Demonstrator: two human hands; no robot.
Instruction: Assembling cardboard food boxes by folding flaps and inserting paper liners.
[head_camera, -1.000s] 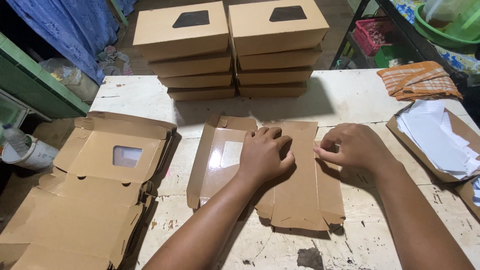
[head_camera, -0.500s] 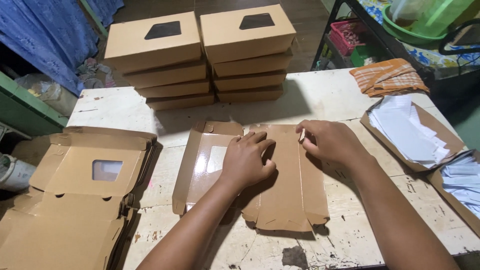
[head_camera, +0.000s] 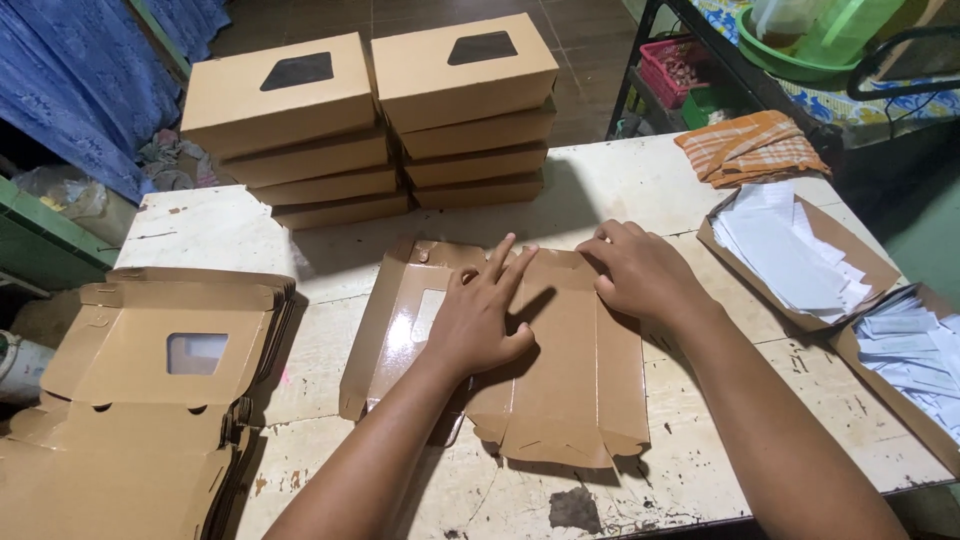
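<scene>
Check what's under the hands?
Both hands, left and right, press a flat brown box blank on the table. Its window is partly covered.

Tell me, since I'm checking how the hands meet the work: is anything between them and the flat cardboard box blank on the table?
Nothing visible. The left hand and right hand both press directly on the flat box blank, bare cardboard under them.

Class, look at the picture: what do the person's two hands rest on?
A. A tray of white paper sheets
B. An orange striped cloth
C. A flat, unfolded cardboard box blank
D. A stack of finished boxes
C: the left hand and right hand both press on the flat cardboard box blank lying on the table.
</scene>
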